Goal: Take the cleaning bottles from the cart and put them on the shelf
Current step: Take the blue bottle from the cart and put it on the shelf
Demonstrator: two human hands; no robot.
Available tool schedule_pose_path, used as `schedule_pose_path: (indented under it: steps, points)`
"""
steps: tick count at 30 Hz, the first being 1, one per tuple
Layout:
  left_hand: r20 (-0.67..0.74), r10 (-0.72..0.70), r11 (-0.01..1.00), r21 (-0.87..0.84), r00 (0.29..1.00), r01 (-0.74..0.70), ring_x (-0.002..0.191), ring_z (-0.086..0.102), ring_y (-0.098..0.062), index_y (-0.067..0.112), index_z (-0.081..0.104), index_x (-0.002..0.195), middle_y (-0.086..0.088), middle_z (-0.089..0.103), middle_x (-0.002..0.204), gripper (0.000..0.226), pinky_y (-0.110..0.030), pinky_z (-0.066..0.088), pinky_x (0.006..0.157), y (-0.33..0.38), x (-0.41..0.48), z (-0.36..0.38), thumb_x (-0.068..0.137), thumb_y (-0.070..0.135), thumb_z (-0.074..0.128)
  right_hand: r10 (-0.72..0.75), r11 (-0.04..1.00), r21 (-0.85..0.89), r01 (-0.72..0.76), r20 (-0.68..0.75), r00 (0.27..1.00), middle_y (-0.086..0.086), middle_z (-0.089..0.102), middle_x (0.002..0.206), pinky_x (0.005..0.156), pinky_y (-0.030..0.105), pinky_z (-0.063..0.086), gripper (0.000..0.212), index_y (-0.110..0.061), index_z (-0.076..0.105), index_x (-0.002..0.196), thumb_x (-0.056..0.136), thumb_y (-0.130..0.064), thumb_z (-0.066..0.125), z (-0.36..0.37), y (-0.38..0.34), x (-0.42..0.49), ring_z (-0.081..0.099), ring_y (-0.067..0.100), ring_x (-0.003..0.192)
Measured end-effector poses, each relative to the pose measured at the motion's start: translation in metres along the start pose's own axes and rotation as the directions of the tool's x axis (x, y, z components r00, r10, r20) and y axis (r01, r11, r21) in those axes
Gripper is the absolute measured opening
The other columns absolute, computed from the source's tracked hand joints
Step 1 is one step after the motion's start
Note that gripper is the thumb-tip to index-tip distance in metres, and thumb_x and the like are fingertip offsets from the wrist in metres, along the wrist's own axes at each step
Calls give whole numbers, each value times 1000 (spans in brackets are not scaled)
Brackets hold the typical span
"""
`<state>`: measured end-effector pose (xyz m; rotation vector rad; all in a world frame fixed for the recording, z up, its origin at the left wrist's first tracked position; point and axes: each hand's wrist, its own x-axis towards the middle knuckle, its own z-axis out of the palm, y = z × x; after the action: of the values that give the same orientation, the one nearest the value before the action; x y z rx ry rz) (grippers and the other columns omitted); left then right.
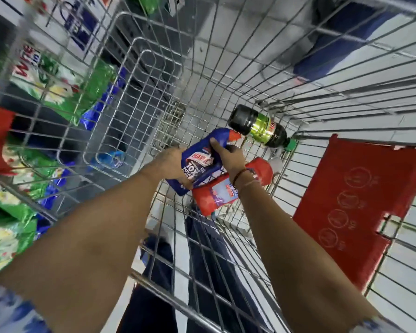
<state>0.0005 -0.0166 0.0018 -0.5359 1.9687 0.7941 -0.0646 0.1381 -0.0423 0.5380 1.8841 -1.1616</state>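
1. Several green detergent packs (58, 85) blurred at far left, on shelving outside the wire shopping cart (135, 97).
2. Left hand (171, 164) reaching down into the cart, fingers wrapped around the lower body of a blue toilet-cleaner bottle (202, 162), lifted and tilted, red cap toward upper right.
3. Right hand (231, 157) closed on the same blue bottle near its neck, thumb on top, thread bands at the wrist.
4. Red cleaner bottle (216, 193) lying on the cart floor, just beneath and touching the blue one.
5. Dark bottle with a green label (257, 126) lying on its side beyond, near the cart's corner.
6. Red child-seat flap (353, 207) at right, against the cart's wire wall.
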Motion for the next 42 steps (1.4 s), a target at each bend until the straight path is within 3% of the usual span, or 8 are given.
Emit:
schedule_pose_path:
  steps: [8,11,15,18,22,30,38,42]
  points:
    - [42,92,981,-174,995,-84,101,65,-28,11,61,108,-10,70,106,70,-42,51,96,5,-52,-37,45,15,92,-209,957,230,174,136,968,-6,74,72,64,26,56,14,-21,68,74,77,-34,73,2,-40,-47,71,14,70]
    - [-66,119,939,-316,991,-134,96,65,-25,17,61,100,-3,69,98,58,-36,51,93,13,-81,-47,50,11,90,-339,925,217,312,97,936,-6,73,65,56,21,55,11,-19,70,70,72,-26,78,-3,-84,-74,69,10,60]
    - [-281,102,837,-494,954,-235,93,63,-22,9,62,105,-6,70,101,55,-33,49,85,32,-121,-53,57,11,87,-459,880,192,434,113,881,16,73,83,70,37,57,30,-6,71,82,65,-28,83,-11,-142,-113,68,26,73]
    - [-377,108,780,-542,920,-314,100,63,-23,5,60,115,-11,68,111,60,-33,51,88,41,-151,-58,61,11,85,-527,846,154,510,109,843,-1,71,65,60,28,54,23,-17,70,67,60,-34,85,-12,-171,-145,66,16,62]
    - [-452,187,735,-524,872,-429,66,61,13,20,60,98,15,66,84,49,-3,47,56,39,-185,-68,57,11,86,-584,812,110,573,129,802,4,73,70,62,29,54,23,-18,71,68,59,-35,85,-10,-189,-183,68,19,64]
    - [-641,75,695,-516,764,-501,91,66,-15,31,60,96,4,72,97,61,-32,53,84,1,-244,-77,45,30,92,-721,688,118,716,219,657,0,74,71,57,26,55,26,-17,73,76,58,-31,85,27,-214,-249,70,16,62]
    - [-853,-91,571,-467,513,-675,91,63,-14,12,57,111,-7,70,108,62,-25,51,83,-71,-313,-84,57,15,87,-822,312,104,944,527,213,10,69,75,67,35,53,17,-14,68,75,67,-19,81,108,-250,-342,60,11,69]
    - [-920,-171,556,-385,352,-737,93,62,-12,19,54,109,1,67,104,57,-30,48,88,-113,-343,-105,61,17,85,-769,114,130,985,639,4,-16,66,78,76,20,52,24,-32,62,76,67,-19,80,155,-279,-397,59,-4,73]
